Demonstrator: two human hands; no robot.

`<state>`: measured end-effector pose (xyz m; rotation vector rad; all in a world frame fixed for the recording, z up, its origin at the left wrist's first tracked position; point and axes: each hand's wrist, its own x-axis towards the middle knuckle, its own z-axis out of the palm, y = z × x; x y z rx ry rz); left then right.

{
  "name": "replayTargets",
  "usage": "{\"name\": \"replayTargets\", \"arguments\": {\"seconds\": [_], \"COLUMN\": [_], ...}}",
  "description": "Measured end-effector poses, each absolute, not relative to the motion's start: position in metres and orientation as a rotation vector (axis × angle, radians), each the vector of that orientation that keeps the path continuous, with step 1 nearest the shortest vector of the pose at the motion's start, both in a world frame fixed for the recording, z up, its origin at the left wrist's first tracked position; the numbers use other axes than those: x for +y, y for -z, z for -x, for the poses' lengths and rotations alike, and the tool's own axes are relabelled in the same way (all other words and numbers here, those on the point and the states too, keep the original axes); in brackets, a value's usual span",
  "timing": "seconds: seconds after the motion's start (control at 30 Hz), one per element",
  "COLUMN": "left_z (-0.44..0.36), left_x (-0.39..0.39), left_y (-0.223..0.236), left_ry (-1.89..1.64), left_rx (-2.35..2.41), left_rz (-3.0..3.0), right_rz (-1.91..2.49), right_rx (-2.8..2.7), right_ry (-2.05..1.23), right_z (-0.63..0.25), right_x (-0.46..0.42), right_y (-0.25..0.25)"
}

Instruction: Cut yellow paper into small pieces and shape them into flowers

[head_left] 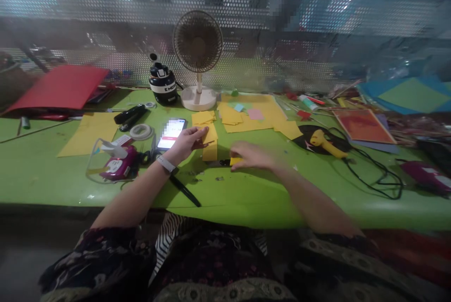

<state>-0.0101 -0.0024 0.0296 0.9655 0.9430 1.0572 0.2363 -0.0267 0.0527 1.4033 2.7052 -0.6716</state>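
My left hand [186, 142], a band at its wrist, pinches a yellow paper strip [210, 151] over the table. A lit phone [172, 134] lies just behind that hand. To the right, my right hand [248, 155] is slightly blurred, its fingers curled down around a small yellow-and-black tool [224, 162] low over the tabletop. Its black end points left, towards the strip; the rest is hidden under my fingers. Small yellow pieces of paper [203, 117] and a larger yellow sheet [268, 109] lie behind both hands.
A fan [198, 41] and a dark bottle [164, 86] stand at the back of the green table [246, 203]. Left are a stapler [130, 116], a tape roll [141, 131] and a magenta device [121, 166]. A yellow glue gun [326, 143] with its cord lies right. A black stick-like object [185, 190] lies near the front edge.
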Motion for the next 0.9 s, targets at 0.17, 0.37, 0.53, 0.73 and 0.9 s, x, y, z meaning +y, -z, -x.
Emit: {"name": "replayTargets", "arguments": {"seconds": [0.17,0.37,0.53,0.73,0.9], "left_z": [0.010,0.014,0.015,0.012,0.013], "left_x": [0.000,0.004,0.004,0.000,0.000], "left_y": [-0.027,-0.026,-0.026,-0.027,-0.025], "left_ry": [-1.027,-1.113,-1.170,-1.170,-1.161], "left_rx": [0.938,0.949,0.920,0.918,0.919], "left_rz": [-0.944,-0.973,-1.038,-1.112,-1.140], "right_rz": [-1.262,-1.283,-1.611,-1.642,-1.552], "right_rx": [2.756,2.572,2.512,2.491,2.460], "right_ry": [0.873,1.530,1.969,1.996,1.871], "right_z": [-0.245,-0.274,-0.281,-0.277,-0.279], "right_x": [-0.014,-0.008,-0.015,-0.014,-0.012], "right_y": [-0.049,-0.077,-0.093,-0.090,-0.086]}}
